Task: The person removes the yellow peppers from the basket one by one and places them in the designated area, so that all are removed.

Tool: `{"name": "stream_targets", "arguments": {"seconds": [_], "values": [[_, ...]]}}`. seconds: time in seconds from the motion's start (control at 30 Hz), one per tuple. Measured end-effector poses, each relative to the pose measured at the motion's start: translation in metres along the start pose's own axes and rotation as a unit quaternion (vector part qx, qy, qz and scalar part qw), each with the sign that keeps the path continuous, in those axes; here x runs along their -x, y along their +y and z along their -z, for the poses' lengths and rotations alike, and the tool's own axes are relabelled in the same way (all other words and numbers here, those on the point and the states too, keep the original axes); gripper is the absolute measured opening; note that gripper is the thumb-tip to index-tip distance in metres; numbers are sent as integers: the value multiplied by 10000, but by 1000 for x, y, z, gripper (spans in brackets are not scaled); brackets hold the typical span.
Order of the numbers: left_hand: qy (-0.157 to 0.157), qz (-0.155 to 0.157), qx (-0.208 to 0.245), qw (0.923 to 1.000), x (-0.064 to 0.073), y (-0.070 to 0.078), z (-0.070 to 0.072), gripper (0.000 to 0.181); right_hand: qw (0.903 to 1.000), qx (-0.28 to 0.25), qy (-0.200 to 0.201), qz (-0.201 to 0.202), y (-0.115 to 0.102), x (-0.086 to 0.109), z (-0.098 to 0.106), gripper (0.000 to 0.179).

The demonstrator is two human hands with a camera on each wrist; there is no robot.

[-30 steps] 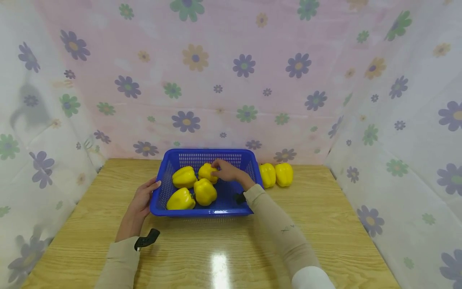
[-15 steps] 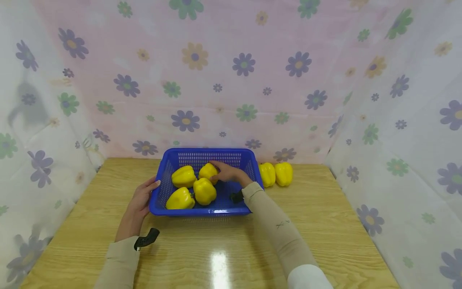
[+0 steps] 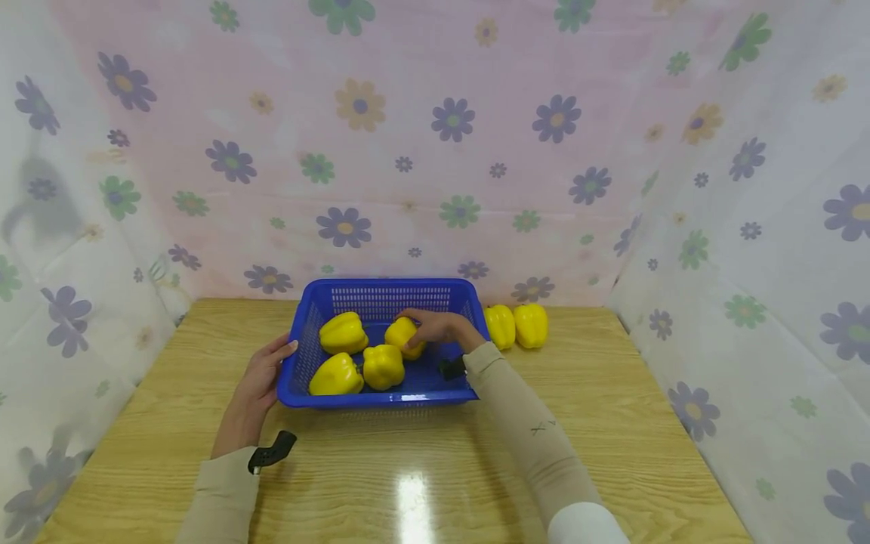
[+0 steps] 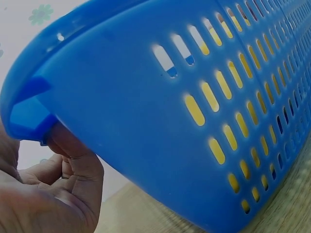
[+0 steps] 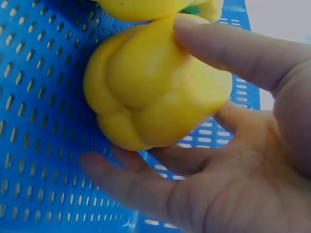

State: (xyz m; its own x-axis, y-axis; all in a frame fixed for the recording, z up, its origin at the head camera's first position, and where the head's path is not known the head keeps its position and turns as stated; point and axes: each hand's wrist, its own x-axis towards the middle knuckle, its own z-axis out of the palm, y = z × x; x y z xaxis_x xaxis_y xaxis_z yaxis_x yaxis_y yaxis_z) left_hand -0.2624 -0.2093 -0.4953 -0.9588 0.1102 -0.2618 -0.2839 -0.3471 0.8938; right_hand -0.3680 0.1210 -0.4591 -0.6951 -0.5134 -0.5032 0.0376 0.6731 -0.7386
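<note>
A blue plastic basket (image 3: 319,401) with slotted walls stands on the wooden table, and several yellow bell peppers lie in it. My left hand (image 3: 255,381) grips the basket's left rim; in the left wrist view its fingers curl up under the rim beside the blue wall (image 4: 121,97). Inside the basket, my right hand (image 3: 440,326) holds a yellow bell pepper (image 5: 146,87), thumb on one side and fingers around the other. Just in front of it sits another pepper (image 3: 384,368), its lobed end showing. Two more, a rear one (image 3: 343,333) and a front one (image 3: 336,375), lie at the left.
Outside the basket's right wall, two yellow bell peppers (image 3: 532,326) stand side by side on the table (image 3: 578,408). Flower-printed curtains (image 3: 462,151) close off the back and both sides. A black wrist mount (image 3: 272,452) sticks out from the left sleeve.
My right hand has drawn the pepper it holds a little to the right and nearer. The pepper in front of it has turned slightly. The left hand stays on the rim.
</note>
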Motion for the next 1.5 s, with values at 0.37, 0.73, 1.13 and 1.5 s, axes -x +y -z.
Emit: {"name": "stream_targets", "arguments": {"seconds": [0.37,0.73,1.13,1.5], "values": [[12,25,43,10000,0,-1,1,65,9990,78,193,-405,-1,5,-3,87],[41,38,74,10000,1,-1,1,67,9988,-307,81,-374,0,0,-4,71],[31,14,53,10000,1,-1,0,68,9998,-2,-202,42,2,0,-5,67],[8,-25,-15,10000,1,-1,1,66,9966,-16,716,403,3,5,-4,69]]}}
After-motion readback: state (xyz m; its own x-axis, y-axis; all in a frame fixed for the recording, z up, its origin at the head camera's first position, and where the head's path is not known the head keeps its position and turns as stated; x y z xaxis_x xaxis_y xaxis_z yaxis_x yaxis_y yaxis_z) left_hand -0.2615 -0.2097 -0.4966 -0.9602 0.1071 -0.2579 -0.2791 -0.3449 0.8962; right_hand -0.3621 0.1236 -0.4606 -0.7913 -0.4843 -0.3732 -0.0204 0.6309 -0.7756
